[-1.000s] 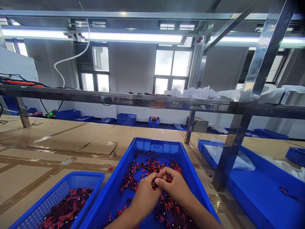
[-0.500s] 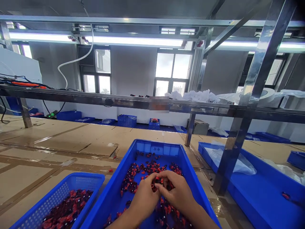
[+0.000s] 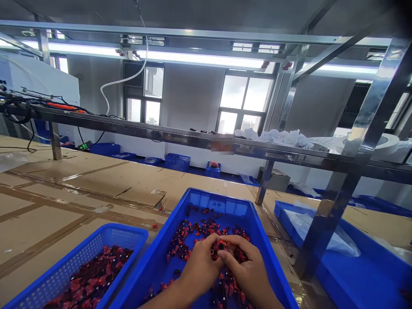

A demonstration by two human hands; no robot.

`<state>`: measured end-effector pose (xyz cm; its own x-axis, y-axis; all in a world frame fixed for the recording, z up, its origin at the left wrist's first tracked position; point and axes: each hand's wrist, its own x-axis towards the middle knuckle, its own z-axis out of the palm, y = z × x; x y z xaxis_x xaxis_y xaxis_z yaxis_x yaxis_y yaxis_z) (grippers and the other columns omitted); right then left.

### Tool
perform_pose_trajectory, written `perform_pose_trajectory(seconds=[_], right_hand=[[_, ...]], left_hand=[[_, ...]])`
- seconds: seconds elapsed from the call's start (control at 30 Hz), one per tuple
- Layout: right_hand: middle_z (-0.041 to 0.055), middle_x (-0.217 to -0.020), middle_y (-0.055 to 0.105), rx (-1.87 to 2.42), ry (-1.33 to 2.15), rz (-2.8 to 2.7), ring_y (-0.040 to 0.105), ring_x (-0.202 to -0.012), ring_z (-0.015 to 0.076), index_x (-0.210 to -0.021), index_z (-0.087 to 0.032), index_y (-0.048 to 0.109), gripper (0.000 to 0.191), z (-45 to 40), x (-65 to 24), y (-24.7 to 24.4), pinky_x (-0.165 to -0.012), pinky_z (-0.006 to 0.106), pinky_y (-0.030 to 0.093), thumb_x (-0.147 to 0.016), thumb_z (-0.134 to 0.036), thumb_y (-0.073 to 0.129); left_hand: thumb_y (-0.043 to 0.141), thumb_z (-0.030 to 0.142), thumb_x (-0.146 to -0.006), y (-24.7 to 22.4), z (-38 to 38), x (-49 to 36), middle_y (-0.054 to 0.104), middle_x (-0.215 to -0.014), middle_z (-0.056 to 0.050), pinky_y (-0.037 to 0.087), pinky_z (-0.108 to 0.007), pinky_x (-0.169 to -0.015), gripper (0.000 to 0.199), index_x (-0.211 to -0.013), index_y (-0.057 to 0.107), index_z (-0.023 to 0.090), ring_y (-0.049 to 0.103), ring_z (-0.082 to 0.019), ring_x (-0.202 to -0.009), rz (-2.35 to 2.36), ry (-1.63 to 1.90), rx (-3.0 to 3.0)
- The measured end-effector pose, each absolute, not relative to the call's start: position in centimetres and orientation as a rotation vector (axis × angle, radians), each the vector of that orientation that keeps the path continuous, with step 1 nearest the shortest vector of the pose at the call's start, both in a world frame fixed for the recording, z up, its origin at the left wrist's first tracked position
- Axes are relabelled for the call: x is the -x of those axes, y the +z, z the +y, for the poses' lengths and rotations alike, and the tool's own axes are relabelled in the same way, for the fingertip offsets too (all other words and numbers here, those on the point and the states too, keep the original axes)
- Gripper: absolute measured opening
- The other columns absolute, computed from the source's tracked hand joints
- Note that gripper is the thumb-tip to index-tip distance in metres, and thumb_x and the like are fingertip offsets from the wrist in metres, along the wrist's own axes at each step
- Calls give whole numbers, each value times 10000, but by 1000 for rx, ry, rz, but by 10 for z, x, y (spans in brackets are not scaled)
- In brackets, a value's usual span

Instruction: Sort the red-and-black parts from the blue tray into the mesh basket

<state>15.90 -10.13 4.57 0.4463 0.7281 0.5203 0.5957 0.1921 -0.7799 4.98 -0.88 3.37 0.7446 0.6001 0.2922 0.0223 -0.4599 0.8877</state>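
My left hand [image 3: 201,268] and my right hand [image 3: 244,270] are close together inside a blue plastic tray [image 3: 217,205], low over a loose spread of small red and black parts [image 3: 189,242]. A small red-and-black part [image 3: 220,245] sits between the fingertips of both hands. My fingers hide part of it. More of these parts lie around my wrists and against the tray's far wall.
A blue mesh basket [image 3: 119,235] heaped with similar parts stands at lower left. A flat blue tray [image 3: 354,253] holding a plastic bag lies at right, beyond a steel upright [image 3: 334,210]. Cardboard covers the bench [image 3: 64,189]. An overhead steel shelf [image 3: 144,135] crosses the view.
The whole view has shifted and tilted as my head moved. My hands have turned slightly, staying together over the tray, and the part between them remains held.
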Motion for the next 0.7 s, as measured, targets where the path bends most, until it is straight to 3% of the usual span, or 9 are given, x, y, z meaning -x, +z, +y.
perform_pose_trajectory(seconds=[0.17,0.3,0.37,0.47,0.57,0.63,0.7], right_hand=[[-9,-577,566,1410,255,-1085,525,-544,149,-816,-217,720,178,-97,-160,42,-542,250,460,-704,-349,761],[-92,-405,393,1128,788,-916,246,-283,57,-781,-211,589,281,-93,-168,36,-277,182,245,-779,-478,679],[-78,-439,439,955,1043,-825,201,-271,43,-763,-208,550,335,-94,-173,35,-241,168,185,-836,-533,579],[-25,-631,577,886,1144,-734,261,-318,33,-832,-194,577,359,-94,-176,35,-243,144,181,-861,-548,529],[-69,-485,488,1104,1036,-860,241,-302,42,-827,-194,600,325,-92,-174,36,-264,147,178,-858,-516,568],[-50,-486,523,1312,803,-1098,394,-365,74,-783,-185,644,266,-91,-171,38,-356,176,327,-845,-443,617],[4,-654,650,1461,516,-1325,558,-573,129,-797,-190,704,171,-92,-167,40,-551,231,443,-834,-345,642]], left_hand=[[548,245,-814,40,-11,-48,700,-903,13,397,-225,-691,172,-952,651,239,610,-164,-802,466,776,-1933],[554,301,-834,40,-11,-49,699,-866,27,391,-223,-680,141,-916,655,250,607,-156,-759,533,784,-1976],[540,254,-822,40,-10,-49,693,-834,35,376,-217,-634,145,-909,656,250,584,-137,-679,562,757,-2003],[508,192,-798,38,-10,-49,663,-741,46,314,-214,-535,187,-917,644,241,498,-107,-539,598,698,-2035],[511,205,-799,34,-9,-50,647,-714,40,296,-210,-527,143,-880,627,222,493,-102,-551,612,696,-2053],[510,189,-788,30,-8,-51,643,-715,31,298,-207,-533,115,-835,613,209,509,-105,-587,601,692,-2048],[495,143,-755,26,-6,-52,632,-697,27,294,-205,-522,119,-792,593,199,505,-105,-599,579,666,-2030]])
